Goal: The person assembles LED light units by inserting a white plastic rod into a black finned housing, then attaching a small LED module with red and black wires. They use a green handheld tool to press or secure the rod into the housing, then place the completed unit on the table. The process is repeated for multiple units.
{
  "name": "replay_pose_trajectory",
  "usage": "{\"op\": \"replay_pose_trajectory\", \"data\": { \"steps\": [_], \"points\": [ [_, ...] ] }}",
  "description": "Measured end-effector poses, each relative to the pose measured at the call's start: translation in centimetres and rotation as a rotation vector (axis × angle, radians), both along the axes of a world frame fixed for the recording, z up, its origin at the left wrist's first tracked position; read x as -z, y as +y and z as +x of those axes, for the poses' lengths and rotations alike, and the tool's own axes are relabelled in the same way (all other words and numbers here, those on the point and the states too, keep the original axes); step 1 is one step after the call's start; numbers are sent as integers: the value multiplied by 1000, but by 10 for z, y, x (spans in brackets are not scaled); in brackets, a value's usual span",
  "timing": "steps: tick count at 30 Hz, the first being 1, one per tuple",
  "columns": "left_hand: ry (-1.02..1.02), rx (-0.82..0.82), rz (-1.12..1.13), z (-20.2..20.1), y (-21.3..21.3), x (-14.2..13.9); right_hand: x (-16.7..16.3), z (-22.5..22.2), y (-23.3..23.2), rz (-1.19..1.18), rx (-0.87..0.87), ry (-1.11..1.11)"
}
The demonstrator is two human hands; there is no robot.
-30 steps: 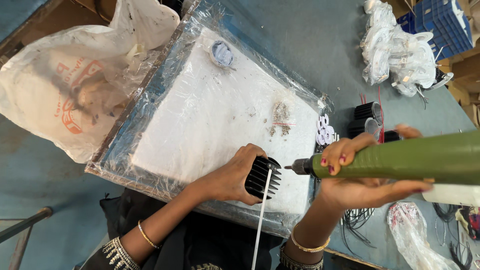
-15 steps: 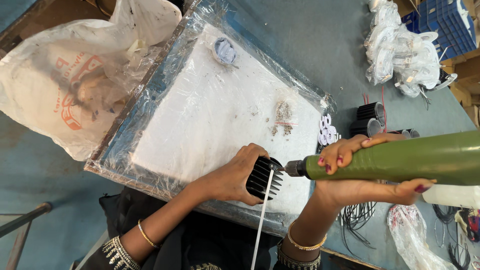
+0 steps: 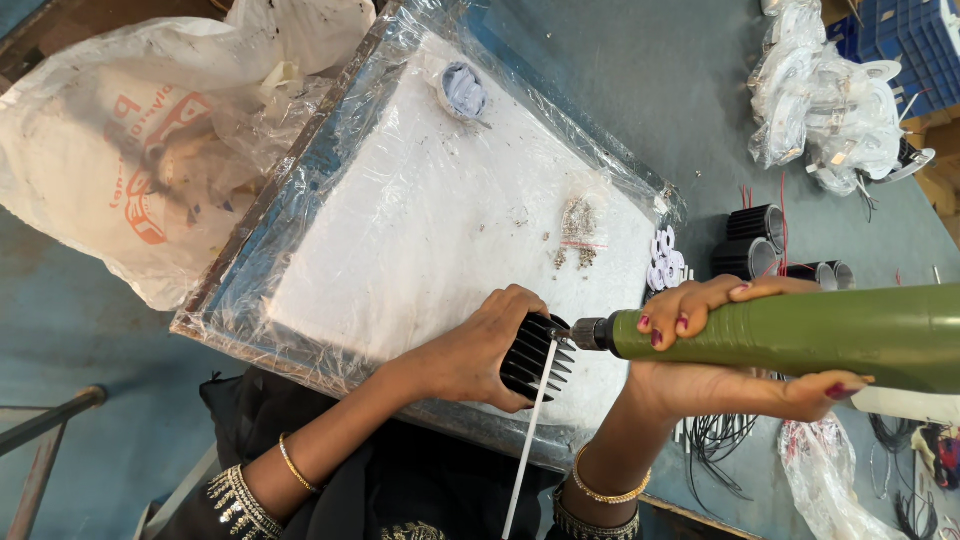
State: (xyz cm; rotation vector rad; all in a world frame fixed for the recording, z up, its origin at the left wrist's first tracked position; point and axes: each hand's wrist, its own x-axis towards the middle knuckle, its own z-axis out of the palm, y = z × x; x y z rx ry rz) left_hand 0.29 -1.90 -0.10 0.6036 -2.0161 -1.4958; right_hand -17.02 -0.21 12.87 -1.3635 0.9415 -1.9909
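The left hand (image 3: 478, 352) gripped a black finned heat sink (image 3: 536, 357) at the near edge of a white foam board (image 3: 420, 230) wrapped in clear plastic. The right hand (image 3: 730, 350) clasped a green electric screwdriver (image 3: 800, 335), its tip touching the heat sink's side. A white cable (image 3: 527, 450) hung from the part. More black heat sinks (image 3: 755, 240) stood just beyond the board on the blue table (image 3: 640, 90), and a white plastic bag (image 3: 120, 150) lay to the left.

A matt black finned metal heat sink (image 3: 535, 357), a smooth green driver (image 3: 800, 335), and crinkled glossy plastic film (image 3: 300, 280) over white foam (image 3: 430, 230).
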Motion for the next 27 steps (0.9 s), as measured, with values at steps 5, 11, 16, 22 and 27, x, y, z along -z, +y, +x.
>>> {"op": "replay_pose_trajectory", "data": {
  "steps": [5, 11, 16, 22, 27],
  "points": [
    [3, -11, 6, -1, 0, 1, 9, 26, -2, -73, 219, -24],
    [45, -31, 7, 0, 1, 1, 9, 33, -1, -145, 168, 45],
    [39, -30, 8, -1, 3, 3, 12, 27, 4, -121, 137, -58],
    [84, -58, -43, -3, 2, 7, 11, 19, 3, -77, 72, -42],
    [114, -58, -45, -2, 2, 7, 9, 22, 3, -34, 100, -19]
  ]
}}
